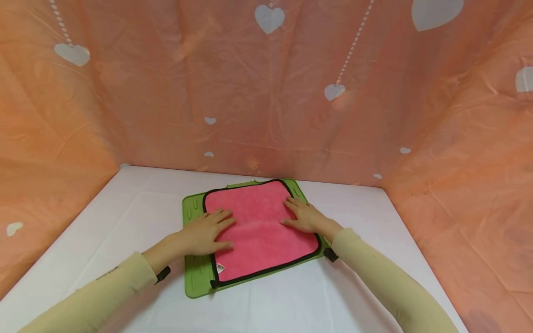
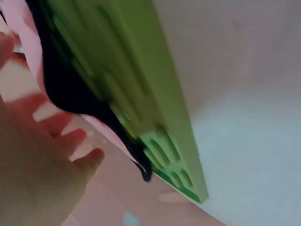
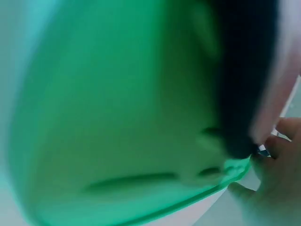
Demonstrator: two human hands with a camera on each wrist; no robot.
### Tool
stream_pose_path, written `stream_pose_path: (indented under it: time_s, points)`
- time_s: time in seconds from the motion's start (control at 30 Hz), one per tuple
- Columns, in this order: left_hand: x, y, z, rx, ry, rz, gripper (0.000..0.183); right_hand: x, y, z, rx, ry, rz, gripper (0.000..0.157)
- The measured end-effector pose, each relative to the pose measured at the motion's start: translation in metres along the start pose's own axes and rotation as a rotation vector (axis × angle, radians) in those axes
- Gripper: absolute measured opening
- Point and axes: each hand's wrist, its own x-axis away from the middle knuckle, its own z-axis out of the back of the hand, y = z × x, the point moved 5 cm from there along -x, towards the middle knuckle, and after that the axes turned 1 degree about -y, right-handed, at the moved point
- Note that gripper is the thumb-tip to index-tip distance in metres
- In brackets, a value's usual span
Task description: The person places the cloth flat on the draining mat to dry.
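Observation:
A pink cloth (image 1: 258, 249) with a black edging lies spread over a green ridged tray (image 1: 195, 277), which sits turned at an angle on the white table. On the cloth's left part rests my left hand (image 1: 206, 235), fingers spread. My right hand (image 1: 306, 218) rests at its right edge, fingers spread too. A small white tag (image 1: 220, 268) shows at the near left corner. In the left wrist view the tray's raised rim (image 2: 174, 122) and the black edging (image 2: 70, 89) stand beside my hand. The right wrist view has the tray's corner (image 3: 94, 122) close up and blurred.
The white table (image 1: 125, 231) extends around the tray. Orange-pink curtains (image 1: 233, 92) with white hearts hang behind it and on both sides. A dark strap piece (image 1: 331, 254) sits under the right wrist, and another (image 1: 163, 274) under the left.

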Motion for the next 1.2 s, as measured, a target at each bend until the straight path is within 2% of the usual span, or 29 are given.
stream_pose_path:
  time_s: [0.07,0.2,0.37,0.47,0.6,0.77,1.03,1.1,1.2]
  points:
    - [0.003,0.008,-0.007,0.007,-0.065,-0.017,0.080,0.003,0.004,-0.004,-0.002,-0.040,-0.029,0.080]
    - [0.009,0.016,-0.019,0.012,-0.148,-0.027,0.089,0.007,0.011,-0.008,0.008,-0.072,-0.062,0.081]
    - [0.009,0.018,-0.020,0.031,-0.192,-0.001,0.099,0.007,0.016,-0.007,0.028,-0.069,-0.071,0.080]
    - [0.009,0.019,-0.020,0.045,-0.190,-0.002,0.101,0.009,0.013,-0.010,0.037,-0.037,-0.053,0.079]
    - [0.010,0.022,-0.021,0.059,-0.153,-0.047,0.098,0.019,-0.001,-0.015,0.056,-0.011,0.016,0.080]
    - [0.008,0.026,-0.020,0.066,-0.137,-0.100,0.094,0.033,-0.019,-0.017,0.044,-0.051,0.089,0.079]
    - [0.008,0.022,-0.021,0.054,-0.184,-0.048,0.103,0.047,-0.018,-0.026,0.016,-0.113,0.111,0.080]
    - [0.009,0.020,-0.022,0.058,-0.177,-0.040,0.102,0.048,-0.017,-0.028,0.000,-0.125,0.103,0.081]
    - [0.011,0.016,-0.019,0.069,-0.143,-0.032,0.101,0.050,-0.015,-0.025,-0.028,-0.099,0.111,0.080]
